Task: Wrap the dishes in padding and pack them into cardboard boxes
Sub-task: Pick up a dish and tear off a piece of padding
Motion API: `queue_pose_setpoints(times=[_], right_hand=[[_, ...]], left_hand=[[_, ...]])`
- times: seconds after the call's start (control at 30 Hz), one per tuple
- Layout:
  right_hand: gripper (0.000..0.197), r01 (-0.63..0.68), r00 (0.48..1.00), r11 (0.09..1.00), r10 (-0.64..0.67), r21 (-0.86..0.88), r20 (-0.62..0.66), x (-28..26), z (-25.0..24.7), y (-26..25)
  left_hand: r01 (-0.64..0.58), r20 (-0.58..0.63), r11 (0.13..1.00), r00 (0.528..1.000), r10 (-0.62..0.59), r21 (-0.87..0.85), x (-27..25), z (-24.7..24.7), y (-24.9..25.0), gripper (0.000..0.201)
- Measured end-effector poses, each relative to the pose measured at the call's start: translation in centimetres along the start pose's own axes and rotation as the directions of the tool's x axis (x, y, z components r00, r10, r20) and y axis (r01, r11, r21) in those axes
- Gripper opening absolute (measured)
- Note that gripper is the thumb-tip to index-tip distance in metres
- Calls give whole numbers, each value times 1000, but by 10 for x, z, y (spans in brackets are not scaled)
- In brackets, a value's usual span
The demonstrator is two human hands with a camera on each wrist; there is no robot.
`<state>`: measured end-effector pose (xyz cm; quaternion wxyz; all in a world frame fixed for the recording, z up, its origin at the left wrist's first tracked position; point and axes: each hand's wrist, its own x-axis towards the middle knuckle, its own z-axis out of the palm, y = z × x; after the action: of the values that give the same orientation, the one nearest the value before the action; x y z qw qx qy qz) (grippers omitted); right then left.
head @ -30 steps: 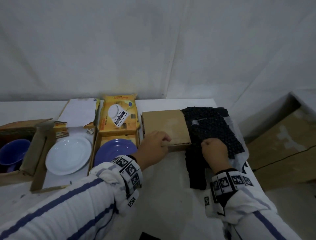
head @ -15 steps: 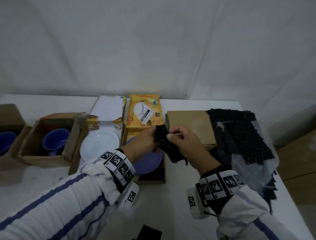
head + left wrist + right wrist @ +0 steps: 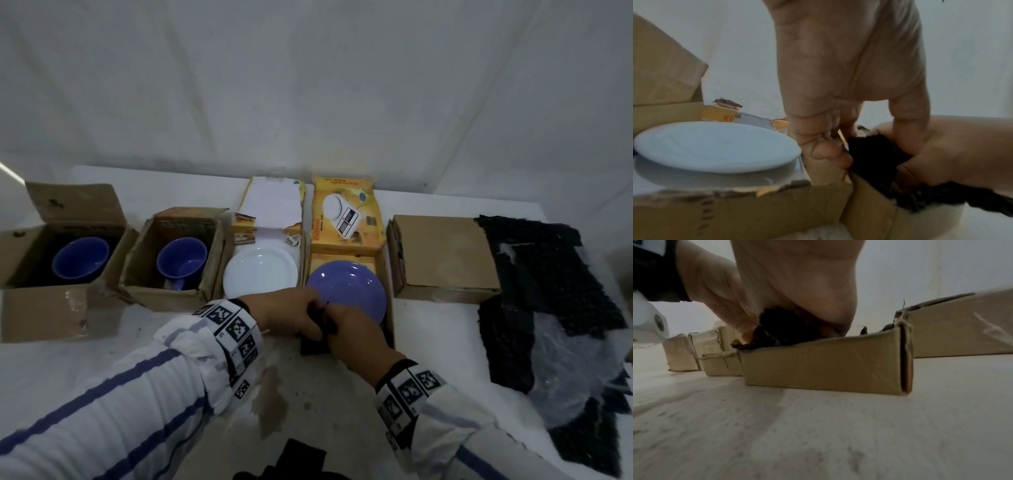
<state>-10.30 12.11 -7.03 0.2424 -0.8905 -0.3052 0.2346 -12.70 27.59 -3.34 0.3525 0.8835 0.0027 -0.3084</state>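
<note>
A blue plate (image 3: 347, 291) lies in an open yellow-lidded cardboard box (image 3: 385, 274) at the table's middle. At that box's near left corner both hands grip one black padding strip (image 3: 313, 342). My left hand (image 3: 291, 313) pinches its top, and my right hand (image 3: 356, 337) holds it against the box's front wall. In the left wrist view the black strip (image 3: 875, 159) hangs over the box edge between both hands; the white plate (image 3: 715, 146) sits beside them. The right wrist view shows dark padding (image 3: 777, 327) bunched under my right hand (image 3: 797, 293) at the box rim (image 3: 824, 360).
A white plate (image 3: 260, 272) lies in an open box to the left. Two brown boxes further left hold blue cups (image 3: 181, 262) (image 3: 80, 257). A shut brown box (image 3: 445, 257) sits right of the blue plate. Black bubble padding sheets (image 3: 555, 301) cover the table's right end.
Both hands left the shut box and the padding pile, carried a black strip leftward, and lowered it to the near left corner of the blue plate's box. The head view turned left.
</note>
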Motion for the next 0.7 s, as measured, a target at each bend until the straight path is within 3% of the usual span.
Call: queue_pose_setpoints(times=[0.1, 0.2, 0.27, 0.37, 0.4, 0.47, 0.5, 0.6, 0.67, 0.7], right_hand=[[35, -16, 998, 998, 20, -64, 60, 1, -3, -1], [33, 19, 966, 978, 36, -209, 257, 4, -12, -1], [33, -2, 937, 962, 98, -273, 336, 6, -15, 0], [34, -88, 914, 957, 188, -277, 358, 12, -13, -1], [36, -163, 872, 935, 286, -315, 397, 19, -15, -2], [42, -288, 735, 871, 467, -397, 491, 34, -19, -3], [43, -325, 715, 864, 490, -385, 498, 39, -19, -2], [40, -260, 783, 908, 398, -329, 477, 29, -16, -5], [30, -182, 923, 945, 259, -270, 285, 5, -11, -7], [25, -128, 966, 961, 177, -245, 189, -6, -13, -7]], left_hand=[[-48, -48, 960, 997, 64, 277, 7, 5, -4, 24], [-104, -90, 874, 982, 166, 474, 12, 8, -4, 18], [-115, -62, 780, 979, 193, 615, 14, 12, 2, 21], [-145, 4, 669, 978, 208, 729, 18, 19, 5, 21], [-148, 12, 656, 978, 207, 740, 18, 18, 4, 20], [-150, 10, 668, 978, 209, 729, 18, 13, 2, 25], [-150, 18, 671, 980, 199, 726, 18, 11, 1, 29], [-160, 36, 633, 978, 205, 757, 17, 10, 4, 28], [-159, 12, 596, 970, 243, 787, 20, 15, 5, 23], [-159, -1, 578, 964, 267, 801, 22, 18, 5, 23]])
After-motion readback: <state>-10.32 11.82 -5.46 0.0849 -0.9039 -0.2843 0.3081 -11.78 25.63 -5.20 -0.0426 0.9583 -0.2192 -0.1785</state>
